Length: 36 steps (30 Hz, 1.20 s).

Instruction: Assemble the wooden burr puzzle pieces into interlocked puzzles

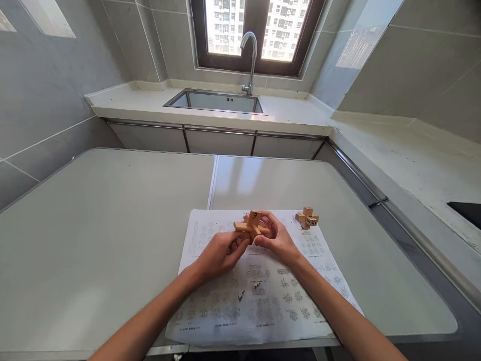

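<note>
Both hands grip one wooden puzzle (251, 226) above the sheet (259, 291) on the desk (93, 225): left hand (220, 255) pinches its near-left side, right hand (276, 239) wraps its right side. Second puzzle (307, 218) sits on the sheet's far-right corner, apart.

Two hands are counted: a left hand (220, 254) and a right hand (277, 239), near the middle. Two wooden puzzles are seen: one puzzle (251, 226) is held between both hands, and a second puzzle (307, 218) is lying just to the right. One printed sheet (259, 296) is spread on one table (112, 225). At the far side, one sink (216, 100), one tap (251, 60) and one window (257, 30) are counted.
</note>
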Tool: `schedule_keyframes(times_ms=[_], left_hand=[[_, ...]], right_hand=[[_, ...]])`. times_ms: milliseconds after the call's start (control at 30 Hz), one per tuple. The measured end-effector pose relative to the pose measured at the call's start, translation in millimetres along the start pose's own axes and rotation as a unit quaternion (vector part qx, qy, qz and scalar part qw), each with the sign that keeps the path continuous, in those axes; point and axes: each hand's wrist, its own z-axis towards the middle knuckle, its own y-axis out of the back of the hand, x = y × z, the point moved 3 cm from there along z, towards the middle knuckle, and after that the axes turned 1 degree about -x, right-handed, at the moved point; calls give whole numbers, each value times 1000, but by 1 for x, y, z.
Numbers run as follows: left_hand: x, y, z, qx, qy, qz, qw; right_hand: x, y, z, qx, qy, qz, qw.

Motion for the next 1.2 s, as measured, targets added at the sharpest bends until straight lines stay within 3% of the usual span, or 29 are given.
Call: schedule_keyframes(times_ms=[400, 633, 767, 900, 1067, 1200], left_hand=[[-4, 1, -1, 0, 23, -27, 999], [-4, 7, 2, -28, 98, -134, 986], [1, 9, 3, -58, 132, -176, 974], [3, 8, 3, -48, 126, -171, 976], [5, 7, 1, -29, 110, -143, 983], [5, 8, 1, -20, 102, -133, 986]], right_hand=[[-5, 4, 1, 46, -13, -21, 999], [-4, 11, 3, -3, 16, -130, 991], [-1, 8, 0, -44, 63, -238, 968], [-1, 0, -5, -50, 134, -343, 928], [-4, -2, -8, -89, 190, -391, 896], [-4, -1, -8, -111, 196, -399, 889]])
